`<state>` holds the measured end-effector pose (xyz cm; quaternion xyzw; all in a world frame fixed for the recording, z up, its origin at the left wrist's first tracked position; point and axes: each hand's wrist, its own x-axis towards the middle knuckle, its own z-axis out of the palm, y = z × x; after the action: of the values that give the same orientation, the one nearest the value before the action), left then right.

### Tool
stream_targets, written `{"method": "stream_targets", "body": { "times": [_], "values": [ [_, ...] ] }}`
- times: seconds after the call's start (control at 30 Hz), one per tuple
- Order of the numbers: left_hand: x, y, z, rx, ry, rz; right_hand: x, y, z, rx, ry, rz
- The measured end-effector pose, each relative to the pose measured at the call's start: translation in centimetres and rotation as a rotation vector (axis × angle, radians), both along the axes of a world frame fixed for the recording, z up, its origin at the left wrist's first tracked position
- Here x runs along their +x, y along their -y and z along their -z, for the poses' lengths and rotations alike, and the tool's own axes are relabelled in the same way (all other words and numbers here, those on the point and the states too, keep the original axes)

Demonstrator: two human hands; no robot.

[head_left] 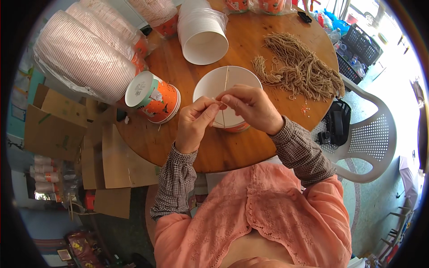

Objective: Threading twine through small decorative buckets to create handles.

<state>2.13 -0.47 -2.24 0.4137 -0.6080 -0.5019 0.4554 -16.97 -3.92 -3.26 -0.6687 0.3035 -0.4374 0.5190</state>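
Observation:
A white paper bucket (250,77) with an orange outside stands mouth up on the table in front of me. A thin tan string (227,77) runs across its mouth from the far rim to the near side. Over the opening, my left hand (195,119) and my right hand (254,107) meet with fingertips pinched on the string. Whether a knot or some small piece sits between the fingertips is too small to make out. Left of the bucket, an orange and green printed bucket (161,102) is turned bottom up, nested over another white rim.
A tangled heap of tan strings (304,71) lies at the right of the round wooden table (205,156). Nested white buckets (203,44) and plastic-wrapped bucket stacks (85,58) crowd the back left. Cardboard boxes (56,125) stand left; a white plastic chair (371,138) stands right.

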Motion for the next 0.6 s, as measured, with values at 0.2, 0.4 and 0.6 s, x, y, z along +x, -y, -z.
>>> {"method": "stream_targets", "body": {
  "times": [0.2, 0.4, 0.6],
  "values": [
    [-0.7, 0.0, 0.3, -0.126, -0.006, -0.126, 0.0, -0.3, 0.4, -0.214, -0.066, 0.073],
    [-0.6, -0.1, 0.3, -0.305, 0.202, -0.228, 0.5, -0.8, 0.3, -0.304, -0.179, 0.207],
    [-0.7, -0.1, 0.2, -0.198, 0.071, -0.186, 1.1, -0.3, 1.0, -0.457, 0.004, 0.255]
  ]
}}
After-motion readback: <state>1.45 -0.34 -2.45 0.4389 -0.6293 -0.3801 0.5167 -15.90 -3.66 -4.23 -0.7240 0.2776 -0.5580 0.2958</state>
